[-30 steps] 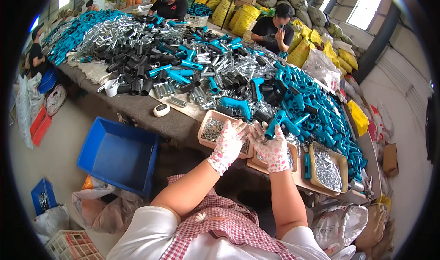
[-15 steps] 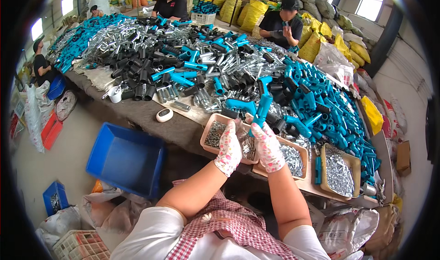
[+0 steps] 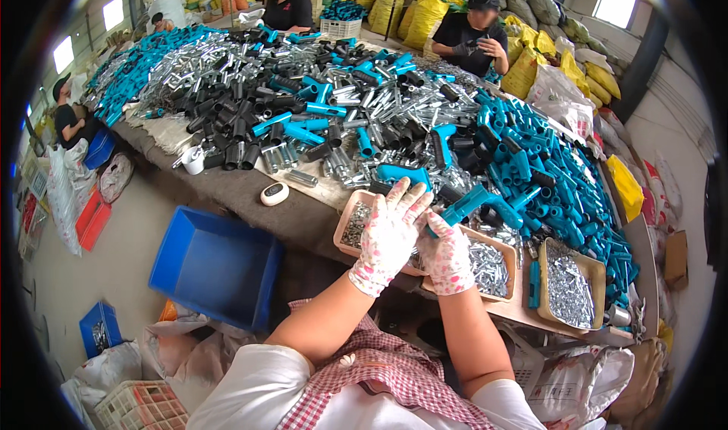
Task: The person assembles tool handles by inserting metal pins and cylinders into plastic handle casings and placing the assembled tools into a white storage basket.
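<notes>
Both my hands wear white gloves with a pink floral print and meet above the small-parts trays at the table's near edge. My right hand (image 3: pixel 447 257) is closed round the near end of a teal plastic pistol-shaped housing (image 3: pixel 464 205), which tilts away to the right over the pile. Beside it, my left hand (image 3: pixel 390 236) has its fingers stretched out, the fingertips close to the right hand. Whether its palm touches the housing's end is hidden. A pink tray (image 3: pixel 339 240) of small metal parts lies partly behind the left hand.
Teal, black and clear parts heap across the table. Beige trays (image 3: pixel 511 272) (image 3: pixel 598 287) of small metal pieces sit to the right. A white oval device (image 3: pixel 274 194) and white cup (image 3: pixel 192 159) lie near the edge. A blue bin (image 3: pixel 216 267) stands at left. Co-workers (image 3: pixel 474 39) are across the table.
The housing has gone from nearly upright to tilted right, in my right hand. My left hand has opened out, fingers extended. A co-worker's hands at the far right have come lower.
</notes>
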Tool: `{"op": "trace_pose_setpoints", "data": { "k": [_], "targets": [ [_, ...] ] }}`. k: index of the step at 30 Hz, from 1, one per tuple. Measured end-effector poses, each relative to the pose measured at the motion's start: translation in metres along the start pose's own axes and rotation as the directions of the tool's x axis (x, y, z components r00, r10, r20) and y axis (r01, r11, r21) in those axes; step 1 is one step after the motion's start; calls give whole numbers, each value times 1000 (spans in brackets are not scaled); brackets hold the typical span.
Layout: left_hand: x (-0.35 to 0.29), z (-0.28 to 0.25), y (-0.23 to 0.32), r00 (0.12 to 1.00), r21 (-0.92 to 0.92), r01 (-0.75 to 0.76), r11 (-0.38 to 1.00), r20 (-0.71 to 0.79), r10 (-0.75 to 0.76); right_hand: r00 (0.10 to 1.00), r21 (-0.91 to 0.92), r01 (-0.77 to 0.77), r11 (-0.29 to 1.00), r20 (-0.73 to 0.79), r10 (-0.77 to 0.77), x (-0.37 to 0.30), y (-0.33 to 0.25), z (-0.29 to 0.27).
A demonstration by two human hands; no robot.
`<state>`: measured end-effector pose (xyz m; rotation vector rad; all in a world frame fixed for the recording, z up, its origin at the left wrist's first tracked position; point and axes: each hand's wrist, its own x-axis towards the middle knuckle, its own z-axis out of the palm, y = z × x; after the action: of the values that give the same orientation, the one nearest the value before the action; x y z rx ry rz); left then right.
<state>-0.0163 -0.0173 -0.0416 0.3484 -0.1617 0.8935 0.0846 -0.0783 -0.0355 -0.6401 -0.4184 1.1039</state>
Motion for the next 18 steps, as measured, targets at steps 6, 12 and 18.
{"op": "trace_pose_setpoints", "data": {
  "k": [6, 12, 18],
  "targets": [
    [-5, 2, -19, 967, 96, -151, 984, 222, 126, 999, -40, -9, 999, -43, 7, -3, -3, 5],
    [-16, 19, -38, 932, 641, -345, 686, 318, 171, 945, 87, -134, 987, -289, 153, -13, -14, 12],
    [-25, 37, -40, 934, 857, -320, 404, 358, -20, 935, 186, -53, 981, -334, 114, -4, -28, -20]
  ]
}}
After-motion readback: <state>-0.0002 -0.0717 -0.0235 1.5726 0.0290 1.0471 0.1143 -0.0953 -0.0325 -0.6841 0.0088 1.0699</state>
